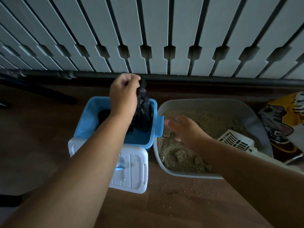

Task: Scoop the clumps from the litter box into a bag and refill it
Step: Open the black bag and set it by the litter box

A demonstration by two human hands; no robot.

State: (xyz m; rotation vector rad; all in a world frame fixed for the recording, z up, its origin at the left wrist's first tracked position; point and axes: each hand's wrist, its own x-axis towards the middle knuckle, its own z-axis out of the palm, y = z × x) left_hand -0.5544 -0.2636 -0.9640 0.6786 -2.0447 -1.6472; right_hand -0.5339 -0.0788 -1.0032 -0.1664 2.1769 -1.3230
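Both forearms filled the near ground, running up from six o'clock. Left hand point(123, 94) was raised over the blue bin point(92, 122), its fingers curled and pinching the gathered top of a black bag point(142, 112), which hung straight down into the bin, long axis upright. Just beside the bin, at three o'clock from it, sat the litter box point(256, 116), with clumps point(179, 155) lying in the litter toward its near end. The scoop point(236, 141) rested inside at the box's right side, its handle pointing toward five o'clock. My right hand point(184, 129) hovered low over the litter, blurred, fingers apart and holding nothing, the scoop lying at three o'clock from it. That hand was far the nearer to the scoop, so I judged it should take the handle while the left held the bag. The white lid point(131, 170) lay on the floor at the bin's six o'clock.
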